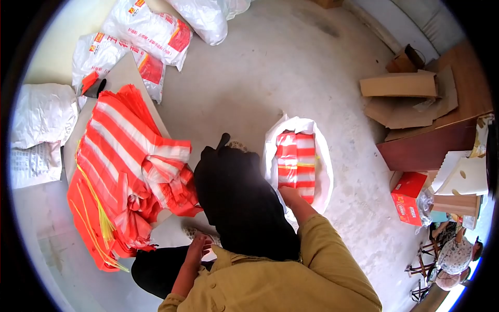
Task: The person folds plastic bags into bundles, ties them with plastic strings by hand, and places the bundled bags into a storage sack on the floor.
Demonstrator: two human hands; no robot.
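Observation:
A white woven sack (324, 156) stands with its mouth wide beside my right leg. Inside it lies a bundle of red-and-white striped plastic bags (296, 156), with a thin yellow tie across the middle. My right hand (289, 195) reaches in at the sack's near side, against the bundle's lower end; its fingers are mostly hidden. Over my lap, my left hand (199, 244) hangs with loosely bent fingers and nothing visible in it. To the left, a large heap of striped bags (117, 140) covers a table, with yellow ties (105, 224) lying on it.
Printed white sacks (148, 34) lie at the upper left, and more white sacks (44, 114) along the left wall. At right are a cardboard box (400, 86), a brown desk (416, 148) and a red carton (409, 197). Another person (457, 255) sits at the lower right.

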